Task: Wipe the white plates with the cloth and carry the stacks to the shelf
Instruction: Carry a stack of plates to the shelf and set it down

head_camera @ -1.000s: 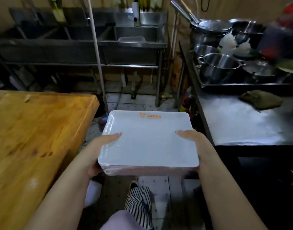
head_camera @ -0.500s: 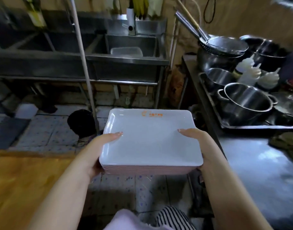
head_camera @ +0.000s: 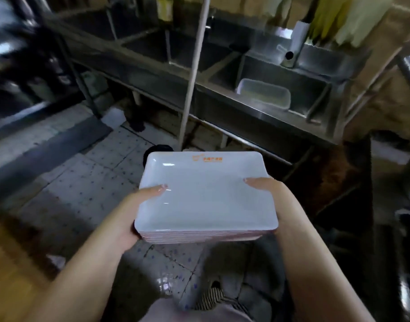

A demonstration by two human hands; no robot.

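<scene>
Stack of white plates [head_camera: 206, 196] gripped between left hand [head_camera: 134, 212] and right hand [head_camera: 276, 201], thumbs over the top plate's rim.

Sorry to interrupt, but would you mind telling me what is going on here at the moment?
A person is carrying a stack of white plates with both hands, held out in front over the tiled floor. The left hand grips the stack's left edge and the right hand grips its right edge, each thumb lying on the top plate. Steel sinks lie ahead, one holding a clear tub. No cloth or shelf can be made out in this view, so the stack is not yet put away.
</scene>
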